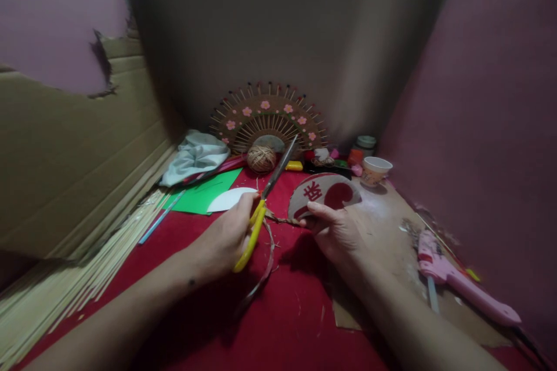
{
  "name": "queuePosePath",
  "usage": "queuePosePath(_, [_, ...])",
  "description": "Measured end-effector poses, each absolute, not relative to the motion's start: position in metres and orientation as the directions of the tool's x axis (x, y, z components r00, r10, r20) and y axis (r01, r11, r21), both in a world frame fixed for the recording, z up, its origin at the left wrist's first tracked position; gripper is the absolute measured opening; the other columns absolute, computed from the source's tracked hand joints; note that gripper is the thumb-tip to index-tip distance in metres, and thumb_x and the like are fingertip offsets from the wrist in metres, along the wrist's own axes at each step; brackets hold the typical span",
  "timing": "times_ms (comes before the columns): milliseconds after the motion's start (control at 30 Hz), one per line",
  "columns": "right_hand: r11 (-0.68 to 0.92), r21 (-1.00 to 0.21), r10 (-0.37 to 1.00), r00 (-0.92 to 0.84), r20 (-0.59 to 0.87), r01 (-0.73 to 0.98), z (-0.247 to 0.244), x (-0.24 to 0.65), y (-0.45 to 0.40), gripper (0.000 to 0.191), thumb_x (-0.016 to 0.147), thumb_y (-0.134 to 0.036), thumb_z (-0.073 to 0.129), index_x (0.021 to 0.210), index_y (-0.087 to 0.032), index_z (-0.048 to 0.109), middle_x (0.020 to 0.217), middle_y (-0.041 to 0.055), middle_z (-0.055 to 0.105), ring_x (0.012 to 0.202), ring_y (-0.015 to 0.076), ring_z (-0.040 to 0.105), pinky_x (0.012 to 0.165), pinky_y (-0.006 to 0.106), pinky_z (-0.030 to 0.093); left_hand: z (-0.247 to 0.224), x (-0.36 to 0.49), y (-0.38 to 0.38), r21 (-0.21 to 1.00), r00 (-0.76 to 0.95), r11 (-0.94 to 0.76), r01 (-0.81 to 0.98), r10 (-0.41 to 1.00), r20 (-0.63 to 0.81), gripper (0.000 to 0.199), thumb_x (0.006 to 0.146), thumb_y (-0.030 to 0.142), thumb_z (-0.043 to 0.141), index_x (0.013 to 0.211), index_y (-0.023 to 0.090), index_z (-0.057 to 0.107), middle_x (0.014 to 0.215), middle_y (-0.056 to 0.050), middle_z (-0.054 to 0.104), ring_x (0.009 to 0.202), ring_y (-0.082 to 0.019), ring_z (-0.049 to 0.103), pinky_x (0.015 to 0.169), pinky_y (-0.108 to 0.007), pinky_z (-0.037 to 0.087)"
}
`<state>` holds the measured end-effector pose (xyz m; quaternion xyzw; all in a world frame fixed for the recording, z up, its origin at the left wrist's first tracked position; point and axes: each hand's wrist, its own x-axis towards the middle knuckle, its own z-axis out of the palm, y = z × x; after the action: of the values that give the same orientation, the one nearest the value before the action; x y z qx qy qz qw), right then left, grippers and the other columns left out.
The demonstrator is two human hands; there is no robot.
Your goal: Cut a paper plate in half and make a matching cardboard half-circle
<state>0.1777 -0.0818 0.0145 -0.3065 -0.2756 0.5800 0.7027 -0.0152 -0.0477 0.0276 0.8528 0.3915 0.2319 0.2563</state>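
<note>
My left hand [226, 232] is closed around scissors [253, 239] with yellow handles, whose blades point up and away from me. Between thumb and fingers, my right hand [337, 235] grips a rounded piece of cardboard [298, 197] printed with dark red marks. A thin, curled cardboard strip [270, 249] hangs between the two hands; whether it is joined to the piece I cannot tell. Just beyond my left hand, a white paper half-round [232, 199] lies on a green sheet [191, 196].
A fan-shaped matchstick piece [256, 109] with pink flowers stands at the back, behind a twine ball [261, 159]. Thin wooden sticks [104, 258] line the left side. At right are a paper cup [376, 170] and a pink glue gun [467, 287] on a cardboard sheet [383, 237].
</note>
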Motion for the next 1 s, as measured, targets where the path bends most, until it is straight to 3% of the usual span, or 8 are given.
queuePosePath(200, [0.129, -0.718, 0.984, 0.179, 0.007, -0.684, 0.015, 0.179, -0.082, 0.008, 0.056, -0.012, 0.069, 0.062, -0.011, 0.064, 0.058, 0.0017, 0.065, 0.051, 0.0129, 0.058, 0.047, 0.023, 0.048, 0.035, -0.017, -0.042, 0.515, 0.593, -0.6, 0.612, 0.779, 0.204, 0.009, 0.077, 0.025, 0.041, 0.084, 0.019, 0.04, 0.069, 0.003, 0.046, 0.058, -0.011, 0.04, 0.054, -0.025, 0.033])
queuePosePath(400, [0.092, -0.684, 0.985, 0.168, -0.046, -0.724, 0.018, 0.183, -0.083, 0.006, 0.057, -0.013, 0.068, 0.057, -0.013, 0.063, 0.055, 0.0015, 0.064, 0.048, 0.0123, 0.057, 0.05, 0.025, 0.048, 0.04, -0.013, -0.049, 0.436, 0.633, -0.619, 0.653, 0.762, 0.135, 0.012, 0.08, 0.032, 0.038, 0.077, 0.021, 0.037, 0.068, 0.001, 0.047, 0.058, -0.013, 0.041, 0.055, -0.026, 0.032])
queuePosePath(600, [0.1, -0.648, 0.986, 0.165, -0.04, -0.755, 0.018, 0.185, -0.083, 0.005, 0.06, -0.013, 0.068, 0.062, -0.014, 0.064, 0.06, 0.0008, 0.066, 0.052, 0.0127, 0.058, 0.052, 0.026, 0.049, 0.039, -0.011, -0.053, 0.45, 0.629, -0.573, 0.685, 0.776, 0.032, 0.017, 0.077, 0.033, 0.041, 0.086, 0.021, 0.034, 0.075, -0.002, 0.052, 0.061, -0.016, 0.047, 0.055, -0.027, 0.034])
queuePosePath(800, [0.102, -0.601, 0.99, 0.142, -0.018, -0.792, 0.016, 0.187, -0.083, 0.005, 0.062, -0.012, 0.068, 0.062, -0.016, 0.064, 0.06, -0.0011, 0.066, 0.052, 0.0111, 0.058, 0.052, 0.024, 0.049, 0.045, -0.008, -0.057, 0.44, 0.617, -0.572, 0.692, 0.786, 0.051, 0.017, 0.076, 0.026, 0.038, 0.092, 0.019, 0.038, 0.084, -0.007, 0.055, 0.072, -0.019, 0.053, 0.06, -0.029, 0.037])
queuePosePath(1000, [0.075, -0.644, 0.994, 0.108, -0.011, -0.761, 0.018, 0.186, -0.082, 0.006, 0.06, -0.016, 0.07, 0.061, -0.014, 0.065, 0.06, 0.0021, 0.066, 0.051, 0.0127, 0.06, 0.048, 0.022, 0.047, 0.031, -0.008, -0.049, 0.6, 0.57, -0.482, 0.638, 0.82, 0.053, 0.018, 0.077, 0.036, 0.043, 0.086, 0.021, 0.039, 0.068, 0.001, 0.053, 0.057, -0.014, 0.05, 0.052, -0.026, 0.036])
